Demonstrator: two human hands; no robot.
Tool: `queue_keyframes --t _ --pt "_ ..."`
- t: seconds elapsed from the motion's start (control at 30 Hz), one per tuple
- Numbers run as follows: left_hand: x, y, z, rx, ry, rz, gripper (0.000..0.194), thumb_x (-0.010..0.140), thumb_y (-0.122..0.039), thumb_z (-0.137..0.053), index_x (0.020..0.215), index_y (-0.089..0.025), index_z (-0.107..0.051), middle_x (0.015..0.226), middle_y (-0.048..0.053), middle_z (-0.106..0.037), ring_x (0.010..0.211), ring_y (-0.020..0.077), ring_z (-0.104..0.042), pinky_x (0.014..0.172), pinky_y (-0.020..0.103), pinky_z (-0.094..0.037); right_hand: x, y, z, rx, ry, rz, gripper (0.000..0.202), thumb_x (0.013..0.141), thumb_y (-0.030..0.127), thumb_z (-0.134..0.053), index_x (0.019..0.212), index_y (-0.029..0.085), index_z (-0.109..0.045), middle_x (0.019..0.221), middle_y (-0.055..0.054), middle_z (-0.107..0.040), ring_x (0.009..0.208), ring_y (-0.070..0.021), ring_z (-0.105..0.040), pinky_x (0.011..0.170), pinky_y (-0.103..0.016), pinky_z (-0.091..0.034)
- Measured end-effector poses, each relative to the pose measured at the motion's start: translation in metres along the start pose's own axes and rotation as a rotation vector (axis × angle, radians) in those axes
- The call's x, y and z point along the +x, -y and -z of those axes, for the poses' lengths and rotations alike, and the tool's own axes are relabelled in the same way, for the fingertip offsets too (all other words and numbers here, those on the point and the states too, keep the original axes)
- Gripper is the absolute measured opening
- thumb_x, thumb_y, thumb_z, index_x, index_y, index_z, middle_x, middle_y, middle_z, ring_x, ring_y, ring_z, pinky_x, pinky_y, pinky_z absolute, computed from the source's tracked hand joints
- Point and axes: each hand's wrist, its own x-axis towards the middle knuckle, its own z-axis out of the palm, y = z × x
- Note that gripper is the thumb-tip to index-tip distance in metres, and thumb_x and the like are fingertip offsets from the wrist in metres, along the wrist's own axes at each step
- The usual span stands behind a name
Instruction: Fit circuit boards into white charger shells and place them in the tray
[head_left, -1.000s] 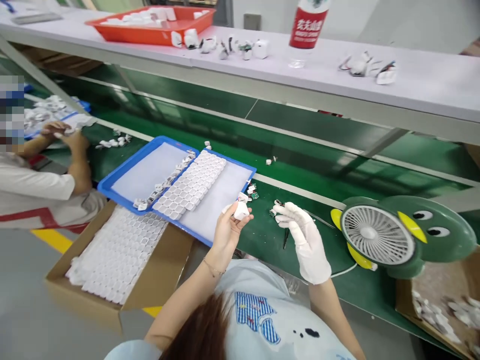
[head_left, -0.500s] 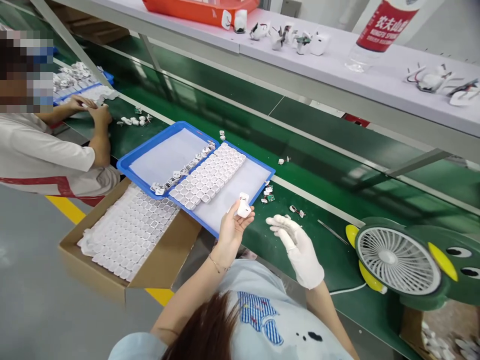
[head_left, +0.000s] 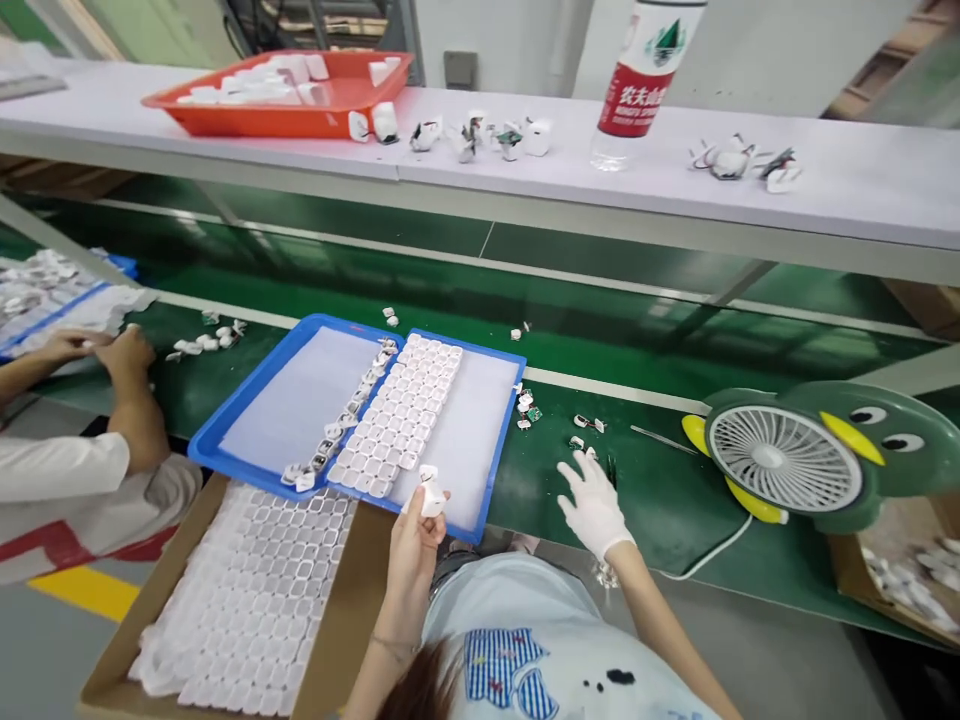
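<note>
My bare left hand (head_left: pixel 412 548) grips a small white plastic case (head_left: pixel 431 498), which looks like an earbud case with its lid up, over the near edge of the right blue tray (head_left: pixel 491 480). White cases (head_left: pixel 405 405) stand in tight rows in that tray. My right hand (head_left: pixel 594 508), in a white glove, is spread open above the green bench, holding nothing I can see. Just beyond its fingertips lie a small white part with wires (head_left: pixel 577 443) and dark tweezers (head_left: pixel 611 470). Another wired part (head_left: pixel 590 424) lies farther back.
The left blue tray (head_left: pixel 206 430) holds a row of small parts. A carton (head_left: pixel 364 570) of white cases stands below. On the right are a green fan (head_left: pixel 784 455) and a metal rod (head_left: pixel 664 439). A shelf carries an orange tray (head_left: pixel 277 122) and bottle (head_left: pixel 637 95). A co-worker's hands (head_left: pixel 124 350) work at left.
My right hand has moved from beside the left hand down toward the bench, its fingers spreading. My left hand still holds the case. The view has turned right and tilted up.
</note>
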Motion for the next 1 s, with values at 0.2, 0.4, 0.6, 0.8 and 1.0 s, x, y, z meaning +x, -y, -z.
queue_keyframes --t 0.2,0.4,0.6,0.8,1.0 --pt "0.013 -0.012 -0.015 0.117 0.144 0.031 0.024 0.077 -0.027 -0.074 0.093 -0.012 -0.066 0.079 0.007 -0.073 0.047 0.005 -0.055 0.045 0.014 -0.046 -0.015 -0.066 -0.047 -0.027 -0.061 -0.377 0.057 0.084 0.021 -0.047 0.14 0.01 -0.044 0.156 -0.019 -0.024 0.142 -0.037 -0.026 0.111 -0.054 -0.027" --pt "0.015 -0.016 -0.038 0.173 0.355 0.065 0.029 0.07 -0.028 -0.08 0.086 -0.01 -0.065 0.078 0.009 -0.072 0.05 0.006 -0.055 0.047 0.016 -0.045 -0.009 -0.068 -0.069 0.05 -0.097 -0.395 0.05 0.085 0.02 -0.044 0.134 0.013 -0.052 0.152 -0.013 -0.037 0.139 -0.0274 -0.036 0.113 -0.042 -0.03" --pt "0.004 -0.02 -0.033 0.19 0.494 0.109 0.042 0.064 -0.03 -0.084 0.095 -0.011 -0.063 0.078 0.01 -0.071 0.05 0.0137 -0.061 0.044 0.021 -0.046 0.0 -0.061 -0.049 0.197 -0.099 -0.46 0.024 0.089 0.024 -0.056 0.109 0.014 -0.064 0.127 -0.014 -0.058 0.12 -0.0264 -0.052 0.103 -0.047 -0.04" --pt "0.004 -0.035 -0.022 0.121 0.495 0.106 0.051 0.063 -0.034 -0.086 0.103 -0.016 -0.06 0.082 0.006 -0.072 0.058 0.0126 -0.065 0.05 0.019 -0.05 0.016 -0.041 -0.02 0.545 -0.17 -0.588 0.031 0.092 0.034 -0.058 0.118 0.017 -0.057 0.118 -0.008 -0.06 0.1 -0.0205 -0.061 0.086 -0.041 -0.053" --pt "0.013 -0.05 -0.022 0.023 0.442 0.113 0.027 0.08 -0.035 -0.071 0.096 -0.015 -0.062 0.084 0.01 -0.073 0.042 0.0013 -0.046 0.037 0.009 -0.035 0.022 0.017 0.022 1.053 -0.232 -0.316 0.026 0.094 0.033 -0.053 0.111 0.015 -0.056 0.091 -0.002 -0.062 0.064 -0.0097 -0.058 0.055 -0.024 -0.05"
